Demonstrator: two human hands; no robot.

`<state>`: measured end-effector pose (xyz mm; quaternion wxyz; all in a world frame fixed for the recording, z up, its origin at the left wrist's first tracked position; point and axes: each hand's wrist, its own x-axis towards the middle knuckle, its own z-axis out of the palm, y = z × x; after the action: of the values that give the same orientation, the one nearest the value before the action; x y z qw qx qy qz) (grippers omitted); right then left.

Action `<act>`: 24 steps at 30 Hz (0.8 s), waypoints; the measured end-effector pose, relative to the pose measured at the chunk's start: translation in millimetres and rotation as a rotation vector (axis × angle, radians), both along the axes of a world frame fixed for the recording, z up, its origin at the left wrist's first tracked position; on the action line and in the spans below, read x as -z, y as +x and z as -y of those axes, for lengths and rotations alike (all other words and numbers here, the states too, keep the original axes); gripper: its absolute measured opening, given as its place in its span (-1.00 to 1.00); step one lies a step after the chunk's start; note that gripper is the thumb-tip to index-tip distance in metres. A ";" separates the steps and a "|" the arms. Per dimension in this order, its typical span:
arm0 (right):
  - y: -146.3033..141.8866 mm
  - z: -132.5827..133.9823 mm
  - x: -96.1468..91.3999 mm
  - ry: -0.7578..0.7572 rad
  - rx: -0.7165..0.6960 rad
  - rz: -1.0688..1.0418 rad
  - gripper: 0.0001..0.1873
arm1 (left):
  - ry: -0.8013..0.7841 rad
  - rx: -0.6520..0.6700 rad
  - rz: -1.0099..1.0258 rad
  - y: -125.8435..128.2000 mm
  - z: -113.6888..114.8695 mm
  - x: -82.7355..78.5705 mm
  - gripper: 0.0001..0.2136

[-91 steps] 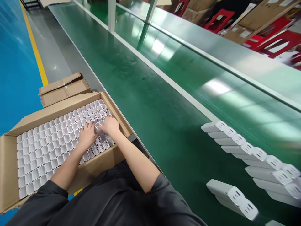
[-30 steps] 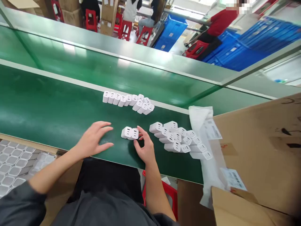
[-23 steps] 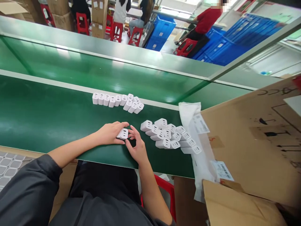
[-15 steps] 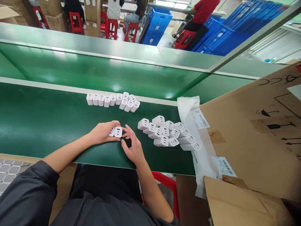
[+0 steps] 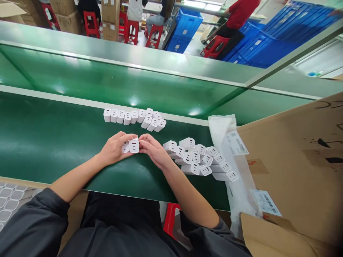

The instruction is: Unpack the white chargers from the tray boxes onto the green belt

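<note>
Two white charger blocks [image 5: 134,146] stand side by side between my hands, their slotted port ends facing me. My left hand [image 5: 114,147] is closed round them, thumb and fingers on the left and along the top, partly covering the left block. My right hand [image 5: 154,150] has its fingers bent together against the right side of the right block; its fingertips are partly hidden. Behind my hands a row of white chargers [image 5: 120,116] stands on the green work surface [image 5: 66,132]. To the right of my right hand lies a looser cluster of chargers [image 5: 195,157].
White plastic wrapping [image 5: 222,132] with labels lies right of the cluster, beside a large cardboard box [image 5: 300,153]. A raised ledge [image 5: 107,53] runs along the back. Beyond it are people on red stools and blue crates [image 5: 184,28]. Grey-white trays [image 5: 12,200] sit at lower left.
My right hand has moved up and closed in against the right block, its fingers less spread. My left hand still holds the pair. The view has shifted slightly.
</note>
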<state>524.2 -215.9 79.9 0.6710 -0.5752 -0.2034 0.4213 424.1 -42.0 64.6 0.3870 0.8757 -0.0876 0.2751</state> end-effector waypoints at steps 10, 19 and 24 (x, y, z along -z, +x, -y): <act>-11.7 -1.4 23.7 0.058 -0.042 -0.129 -0.64 | 0.113 0.080 0.161 3.4 -5.4 6.8 -0.52; -14.5 -0.6 23.9 0.072 -0.072 -0.191 -0.63 | 0.063 0.058 0.275 1.0 -1.9 7.5 -0.36; -15.7 1.6 22.9 0.071 -0.047 -0.026 -0.59 | -0.189 -0.013 -0.054 1.2 2.7 -5.9 -0.52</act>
<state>508.6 -217.5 57.0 0.6835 -0.5405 -0.2232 0.4369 425.3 -44.8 70.5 0.4682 0.8430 -0.0451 0.2610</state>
